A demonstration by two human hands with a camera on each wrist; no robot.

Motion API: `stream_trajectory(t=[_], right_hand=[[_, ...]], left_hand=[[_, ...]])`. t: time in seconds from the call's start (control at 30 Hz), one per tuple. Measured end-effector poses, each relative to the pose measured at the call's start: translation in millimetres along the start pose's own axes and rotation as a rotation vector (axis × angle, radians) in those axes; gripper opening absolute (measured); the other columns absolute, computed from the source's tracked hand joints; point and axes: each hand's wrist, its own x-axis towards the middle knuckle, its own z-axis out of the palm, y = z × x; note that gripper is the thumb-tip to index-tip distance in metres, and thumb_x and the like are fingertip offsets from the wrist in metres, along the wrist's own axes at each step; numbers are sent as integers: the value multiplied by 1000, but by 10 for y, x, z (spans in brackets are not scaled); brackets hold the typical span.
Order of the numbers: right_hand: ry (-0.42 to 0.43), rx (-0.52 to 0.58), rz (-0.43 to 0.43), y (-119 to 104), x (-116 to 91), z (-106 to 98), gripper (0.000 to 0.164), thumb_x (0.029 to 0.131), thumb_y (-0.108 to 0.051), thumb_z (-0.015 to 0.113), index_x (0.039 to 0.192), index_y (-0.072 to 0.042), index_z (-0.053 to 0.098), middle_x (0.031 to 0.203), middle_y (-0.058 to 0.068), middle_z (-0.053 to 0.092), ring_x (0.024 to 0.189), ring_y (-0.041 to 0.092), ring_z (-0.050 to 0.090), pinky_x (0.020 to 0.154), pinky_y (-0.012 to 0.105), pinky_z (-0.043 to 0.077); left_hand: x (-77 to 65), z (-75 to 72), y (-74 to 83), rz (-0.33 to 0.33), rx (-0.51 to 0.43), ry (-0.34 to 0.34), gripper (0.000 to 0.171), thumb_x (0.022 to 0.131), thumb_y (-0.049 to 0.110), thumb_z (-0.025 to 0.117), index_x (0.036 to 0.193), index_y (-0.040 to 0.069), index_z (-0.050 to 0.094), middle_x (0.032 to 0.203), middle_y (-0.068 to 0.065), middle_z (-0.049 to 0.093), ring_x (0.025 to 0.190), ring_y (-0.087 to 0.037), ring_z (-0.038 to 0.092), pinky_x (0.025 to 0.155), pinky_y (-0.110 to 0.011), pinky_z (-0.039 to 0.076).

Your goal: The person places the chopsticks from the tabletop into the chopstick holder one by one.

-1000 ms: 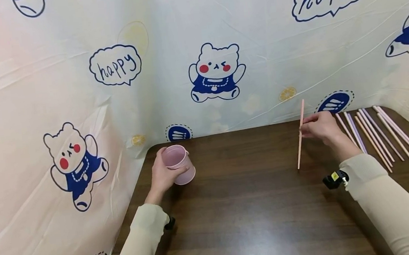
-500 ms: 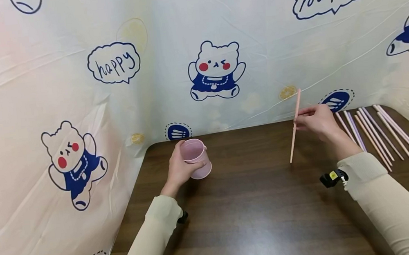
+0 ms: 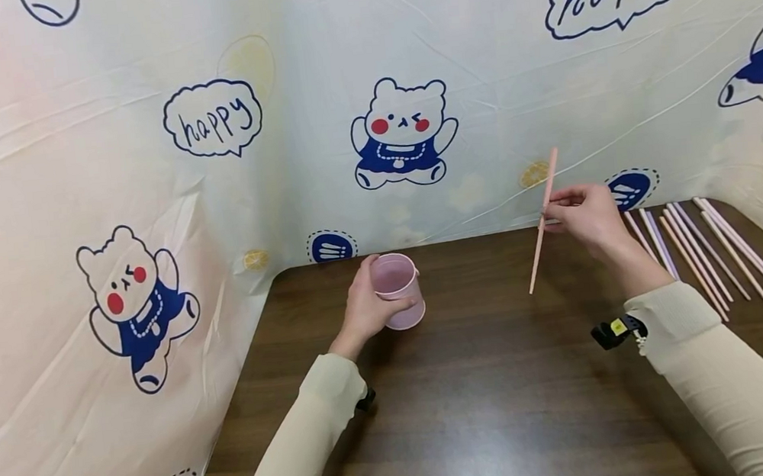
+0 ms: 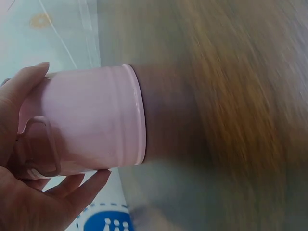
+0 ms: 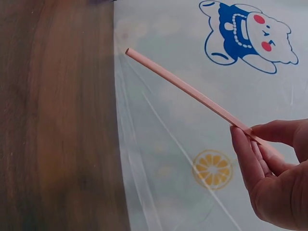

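My left hand (image 3: 369, 304) grips a small pink bucket (image 3: 410, 308) from its left side, thumb across the front and fingers around the far side. In the left wrist view the bucket (image 4: 91, 115) shows a raised bottom rim and a small wire loop close to the palm. The part of its mouth that shows looks bare inside. My right hand (image 3: 586, 218) pinches a pink drinking straw (image 3: 537, 261) between thumb and fingertips near its middle. The straw (image 5: 185, 89) leans, its lower end pointing down and left toward the bucket, a hand's width or more away from it.
Several pink, white and purple straws (image 3: 707, 256) lie roughly side by side on the right of the brown wooden table (image 3: 480, 397), partly behind my right wrist. A pale printed curtain (image 3: 396, 30) hangs along the back and left edges.
My left hand has carried the bucket to the right, toward the middle. My right hand has raised the straw and shifted slightly left. The other straws have stayed put.
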Motion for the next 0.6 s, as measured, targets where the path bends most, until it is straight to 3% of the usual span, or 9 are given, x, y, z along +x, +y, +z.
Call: stream_trajectory(t=[0.2, 0.4, 0.6], right_hand=[[31, -9, -22, -106, -17, 64, 34, 96, -5, 68, 124, 13, 59, 96, 5, 63, 81, 10, 68, 79, 33, 60], [35, -35, -61, -234, -35, 119, 32, 98, -9, 68, 123, 9, 61, 98, 6, 62, 84, 11, 69, 76, 28, 59], [39, 49, -119, -353, -28, 209, 28, 96, -4, 68, 119, 11, 62, 96, 6, 63, 81, 9, 70, 74, 27, 59]], left_hand=[[32, 134, 132, 10, -4, -26, 107, 66, 29, 98, 152, 14, 36, 139, -12, 54, 124, -30, 56, 101, -49, 50], [66, 261, 229, 16, 5, -57, 108, 67, 31, 97, 154, 16, 34, 140, -11, 53, 126, -30, 54, 101, -48, 50], [95, 386, 304, 39, -16, -82, 108, 67, 30, 97, 154, 15, 34, 140, -11, 53, 126, -29, 55, 101, -47, 50]])
